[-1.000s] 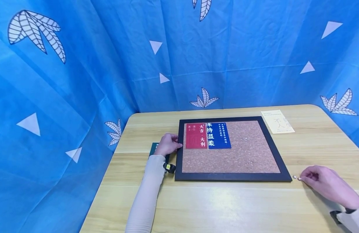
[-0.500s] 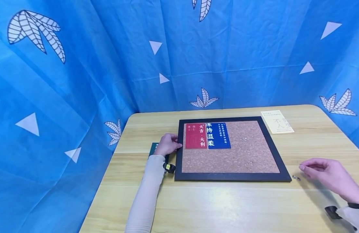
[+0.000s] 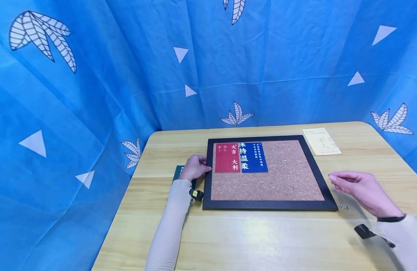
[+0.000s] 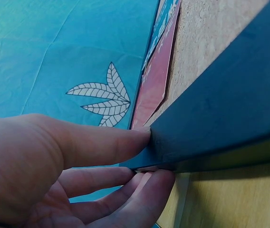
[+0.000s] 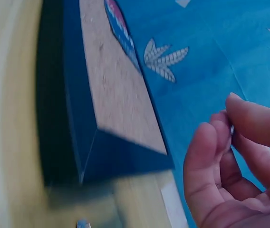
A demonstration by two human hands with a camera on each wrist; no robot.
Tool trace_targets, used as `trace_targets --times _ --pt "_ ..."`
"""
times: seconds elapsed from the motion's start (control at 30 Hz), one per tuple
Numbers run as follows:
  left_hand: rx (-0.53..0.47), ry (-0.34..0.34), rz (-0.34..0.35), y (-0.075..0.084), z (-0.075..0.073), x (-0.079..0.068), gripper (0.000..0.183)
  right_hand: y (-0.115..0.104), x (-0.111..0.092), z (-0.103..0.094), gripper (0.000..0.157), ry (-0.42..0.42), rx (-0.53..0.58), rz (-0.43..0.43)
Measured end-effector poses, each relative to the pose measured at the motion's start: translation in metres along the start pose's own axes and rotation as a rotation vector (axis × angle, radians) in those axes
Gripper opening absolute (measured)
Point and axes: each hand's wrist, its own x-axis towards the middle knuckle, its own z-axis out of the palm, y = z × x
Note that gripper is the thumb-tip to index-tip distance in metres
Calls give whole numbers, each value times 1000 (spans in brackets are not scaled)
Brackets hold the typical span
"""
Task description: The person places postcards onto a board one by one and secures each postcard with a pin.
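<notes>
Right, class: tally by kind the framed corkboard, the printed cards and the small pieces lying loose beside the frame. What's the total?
Framed corkboard: 1
Cards, being a red card, blue card, cream card and partly hidden dark green card: 4
Small loose pieces: 2
Total: 7

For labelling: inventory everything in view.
table: 1, tan, below
curtain: 1, blue, behind
corkboard: 1, brown, black-framed, on table
red card: 1, red, on corkboard
blue card: 1, blue, beside red card
cream card: 1, cream, past corkboard's top right
green card: 1, green, left of corkboard
shiny bits: 2, silvery, by corkboard's lower right
sleeves: 2, pale, either side
cameras: 2, black, by sleeves
left hand: 1, bare, gripping corkboard's left edge
right hand: 1, bare, right of corkboard, pinching something tiny
</notes>
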Motion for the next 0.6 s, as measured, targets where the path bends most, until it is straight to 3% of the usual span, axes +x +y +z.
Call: trace_targets --times 0.2,0.37,0.47,0.6 --pt "4 4 -2 -1 0 0 46 -11 23 15 28 -149 156 -50" --pt "-3 2 2 -1 -1 0 48 -20 42 28 28 -183 274 -58" --pt "-7 0 14 -1 -1 0 48 -27 51 34 26 -174 234 -57" --pt "-5 5 20 -1 -1 0 47 -36 62 41 13 -129 60 -35"
